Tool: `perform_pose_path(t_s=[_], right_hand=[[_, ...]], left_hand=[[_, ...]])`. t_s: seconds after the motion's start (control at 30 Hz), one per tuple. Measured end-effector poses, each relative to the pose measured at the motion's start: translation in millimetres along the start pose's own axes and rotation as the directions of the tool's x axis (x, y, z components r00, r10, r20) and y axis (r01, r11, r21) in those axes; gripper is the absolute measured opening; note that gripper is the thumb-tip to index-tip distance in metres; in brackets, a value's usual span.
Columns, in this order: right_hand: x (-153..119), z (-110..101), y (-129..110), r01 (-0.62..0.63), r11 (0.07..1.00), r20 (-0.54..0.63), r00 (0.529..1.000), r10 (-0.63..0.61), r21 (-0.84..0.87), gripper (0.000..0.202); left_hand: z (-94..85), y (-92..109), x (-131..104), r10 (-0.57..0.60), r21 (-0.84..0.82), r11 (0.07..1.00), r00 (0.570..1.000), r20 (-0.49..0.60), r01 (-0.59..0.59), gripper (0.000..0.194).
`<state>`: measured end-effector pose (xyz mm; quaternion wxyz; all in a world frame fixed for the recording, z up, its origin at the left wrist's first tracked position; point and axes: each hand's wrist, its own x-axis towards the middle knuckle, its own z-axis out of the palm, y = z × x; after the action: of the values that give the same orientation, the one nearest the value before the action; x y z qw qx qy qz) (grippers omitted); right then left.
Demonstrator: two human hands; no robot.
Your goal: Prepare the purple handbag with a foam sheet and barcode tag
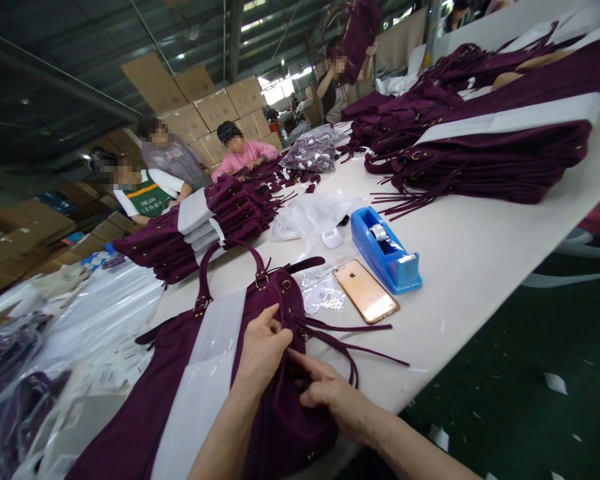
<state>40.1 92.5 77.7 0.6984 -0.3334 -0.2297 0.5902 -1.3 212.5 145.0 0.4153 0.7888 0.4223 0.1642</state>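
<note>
A dark purple handbag (170, 363) lies on the table in front of me, with a white paper band (205, 363) wrapped round its body. Its looped handle (237, 248) points away from me. My left hand (264, 343) is closed at the bag's side edge, thumb and forefinger pinching the purple material there. Just to the right, my right hand (325, 393) presses against the same side, forefinger stretched along the edge and the other fingers curled in; what lies under them is partly hidden. Thin purple straps (360, 343) trail from this side over the tabletop.
A blue tape dispenser (386, 250) and a gold phone (366, 290) lie beyond the bag, beside clear plastic wrappers (323, 290). Stacks of banded purple bags (480, 163) stand at the right and left (200, 227). Several people work across the table. Cardboard boxes (215, 110) rise behind.
</note>
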Motion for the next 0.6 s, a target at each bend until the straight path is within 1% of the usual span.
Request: perform_pose_path(t_s=[0.07,0.13,0.23,0.3,0.37,0.43,0.47,0.53,0.6], right_hand=[[12.6,5.9,-1.3,0.085,0.988,0.014,0.996,-0.084,-0.127,0.073],[22.3,9.1,-2.6,0.159,0.964,0.03,0.987,-0.156,-0.211,0.075],[26.0,8.9,-1.3,0.222,0.922,0.041,0.974,-0.221,-0.317,0.072],[21.7,7.8,2.4,0.265,0.855,-0.007,0.954,-0.3,-0.446,0.063],[15.7,7.5,6.9,0.245,0.766,-0.094,0.925,-0.368,-0.594,0.053],[12.2,8.2,9.9,0.167,0.71,-0.168,0.911,-0.376,-0.684,0.05],[12.4,8.6,10.4,0.138,0.701,-0.176,0.917,-0.357,-0.7,0.052],[16.5,9.1,9.2,0.138,0.711,-0.122,0.946,-0.302,-0.689,0.054],[23.4,8.2,6.6,0.169,0.757,-0.039,0.968,-0.249,-0.631,0.055]], left_hand=[[1.3,0.7,-2.2,-0.019,-0.042,0.999,1.0,-0.005,0.019,0.064],[2.5,1.5,-3.5,-0.03,-0.062,0.998,1.0,-0.004,0.03,0.064],[2.1,0.5,-3.0,-0.038,-0.093,0.995,0.999,-0.008,0.037,0.064],[0.6,-1.8,-2.1,-0.044,-0.135,0.99,0.999,-0.008,0.043,0.064],[-1.0,-4.5,-1.4,-0.047,-0.181,0.983,0.999,-0.006,0.045,0.064],[-1.8,-6.4,-1.2,-0.045,-0.215,0.976,0.999,-0.006,0.043,0.064],[-1.8,-7.0,-1.3,-0.044,-0.226,0.973,0.999,-0.006,0.042,0.064],[-1.1,-7.2,-1.5,-0.044,-0.227,0.973,0.999,-0.009,0.041,0.065],[0.1,-7.1,-1.7,-0.043,-0.209,0.977,0.999,-0.004,0.041,0.065]])
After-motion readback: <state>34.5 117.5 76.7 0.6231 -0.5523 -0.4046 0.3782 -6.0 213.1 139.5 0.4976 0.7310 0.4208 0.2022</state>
